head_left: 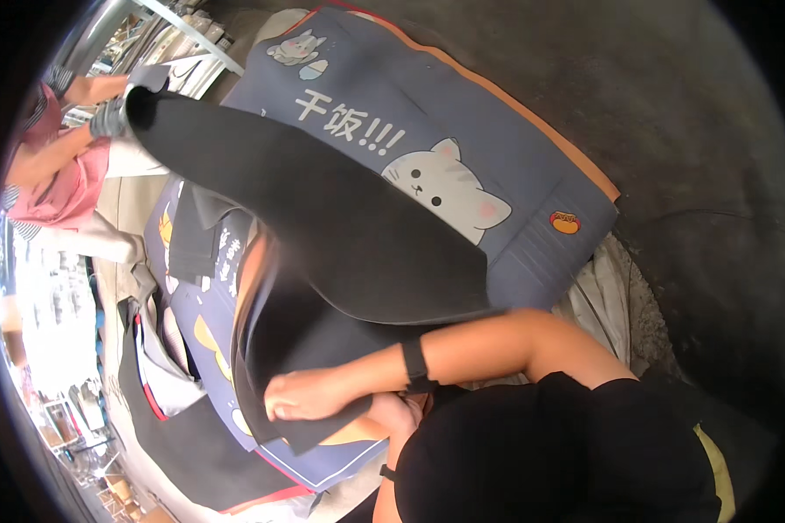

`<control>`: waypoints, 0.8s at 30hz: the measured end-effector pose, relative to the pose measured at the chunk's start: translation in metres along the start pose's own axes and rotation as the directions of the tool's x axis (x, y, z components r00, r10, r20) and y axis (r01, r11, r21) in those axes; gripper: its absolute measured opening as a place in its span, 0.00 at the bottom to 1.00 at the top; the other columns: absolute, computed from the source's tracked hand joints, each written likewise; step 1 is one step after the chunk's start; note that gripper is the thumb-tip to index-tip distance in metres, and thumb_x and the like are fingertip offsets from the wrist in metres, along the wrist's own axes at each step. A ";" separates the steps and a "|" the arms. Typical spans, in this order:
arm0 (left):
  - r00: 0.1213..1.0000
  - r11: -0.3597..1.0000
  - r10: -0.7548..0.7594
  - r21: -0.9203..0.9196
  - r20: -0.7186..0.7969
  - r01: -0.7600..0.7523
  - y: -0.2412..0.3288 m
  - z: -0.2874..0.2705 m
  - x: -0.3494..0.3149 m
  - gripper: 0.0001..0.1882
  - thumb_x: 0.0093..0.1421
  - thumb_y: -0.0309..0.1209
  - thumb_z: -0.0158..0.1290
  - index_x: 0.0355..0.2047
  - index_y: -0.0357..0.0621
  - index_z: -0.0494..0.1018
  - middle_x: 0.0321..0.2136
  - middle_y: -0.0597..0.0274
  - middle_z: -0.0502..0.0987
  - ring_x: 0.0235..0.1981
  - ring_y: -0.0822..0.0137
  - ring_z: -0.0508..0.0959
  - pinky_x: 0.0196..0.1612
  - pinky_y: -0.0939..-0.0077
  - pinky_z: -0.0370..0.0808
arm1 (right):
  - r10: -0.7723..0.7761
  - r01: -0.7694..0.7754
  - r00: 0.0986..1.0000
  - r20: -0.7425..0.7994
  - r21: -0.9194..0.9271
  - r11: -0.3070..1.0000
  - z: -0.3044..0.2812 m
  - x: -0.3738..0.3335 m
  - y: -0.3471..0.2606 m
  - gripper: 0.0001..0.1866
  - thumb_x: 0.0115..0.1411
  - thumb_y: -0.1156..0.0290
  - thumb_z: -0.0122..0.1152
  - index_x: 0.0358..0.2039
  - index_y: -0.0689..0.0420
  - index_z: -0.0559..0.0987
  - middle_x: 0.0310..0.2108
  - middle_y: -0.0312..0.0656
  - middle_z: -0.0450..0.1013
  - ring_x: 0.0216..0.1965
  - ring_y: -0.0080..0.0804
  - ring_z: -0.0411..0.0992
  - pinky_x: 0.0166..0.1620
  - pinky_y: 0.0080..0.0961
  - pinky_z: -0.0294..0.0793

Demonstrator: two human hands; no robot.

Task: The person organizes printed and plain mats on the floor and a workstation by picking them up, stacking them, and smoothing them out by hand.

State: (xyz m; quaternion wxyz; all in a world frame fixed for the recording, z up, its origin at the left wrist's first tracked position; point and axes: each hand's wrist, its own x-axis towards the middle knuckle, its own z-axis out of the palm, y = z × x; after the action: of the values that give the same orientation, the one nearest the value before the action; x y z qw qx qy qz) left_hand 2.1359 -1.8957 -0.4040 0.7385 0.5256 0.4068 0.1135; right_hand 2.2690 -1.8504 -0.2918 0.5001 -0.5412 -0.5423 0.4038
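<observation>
A large floor mat with a black underside (349,218) is lifted and curled over, stretching from a co-worker's gloved hands (109,118) at the far left toward me. My right hand (305,397) is closed with bent fingers on the near part of a dark mat, which folds below the raised one. Close under my right forearm is my left hand (397,414), beside that mat's edge; its fingers are mostly hidden. Beneath lies a grey-blue mat (532,205) with an orange border, a printed cartoon cat and a hot dog.
A co-worker in a pink apron (65,187) stands at the left. More mats, one dark grey with a red edge (201,453), lie at the lower left. Dark floor (698,157) spreads at the right. Shelving with stacked goods (183,35) stands at the upper left.
</observation>
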 end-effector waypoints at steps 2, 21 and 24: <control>0.984 0.949 0.105 -0.311 0.146 -0.055 0.033 0.003 -0.005 0.09 0.59 0.33 0.46 0.35 0.41 0.65 0.35 0.62 0.69 0.37 0.72 0.69 0.41 0.78 0.68 | -0.477 0.556 0.789 -0.387 0.120 0.823 0.014 -0.021 0.002 0.14 0.58 0.66 0.45 0.26 0.64 0.73 0.29 0.49 0.70 0.32 0.42 0.70 0.35 0.32 0.68; 0.845 0.917 -0.280 -0.388 -0.455 0.095 0.106 -0.203 0.065 0.14 0.53 0.27 0.52 0.40 0.33 0.68 0.39 0.56 0.72 0.41 0.61 0.71 0.48 0.67 0.68 | 0.400 -0.480 0.697 -0.595 0.027 0.877 -0.093 -0.141 0.195 0.28 0.43 0.79 0.54 0.49 0.62 0.65 0.37 0.52 0.70 0.37 0.43 0.70 0.41 0.31 0.68; 0.849 0.891 -0.314 -0.441 -0.425 0.109 0.093 -0.231 0.073 0.13 0.55 0.29 0.51 0.39 0.34 0.69 0.38 0.57 0.72 0.42 0.60 0.71 0.50 0.65 0.66 | 0.413 -0.516 0.735 -0.537 -0.048 0.855 -0.104 -0.101 0.163 0.22 0.43 0.81 0.45 0.44 0.61 0.70 0.38 0.56 0.69 0.40 0.51 0.68 0.44 0.37 0.66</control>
State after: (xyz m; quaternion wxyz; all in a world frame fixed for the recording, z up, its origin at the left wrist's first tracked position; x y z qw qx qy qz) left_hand 2.0408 -1.6553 -0.3851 0.7123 0.2683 0.6031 0.2386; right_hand 2.3921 -1.9471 -0.4444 0.4523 -0.7925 -0.2740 0.3039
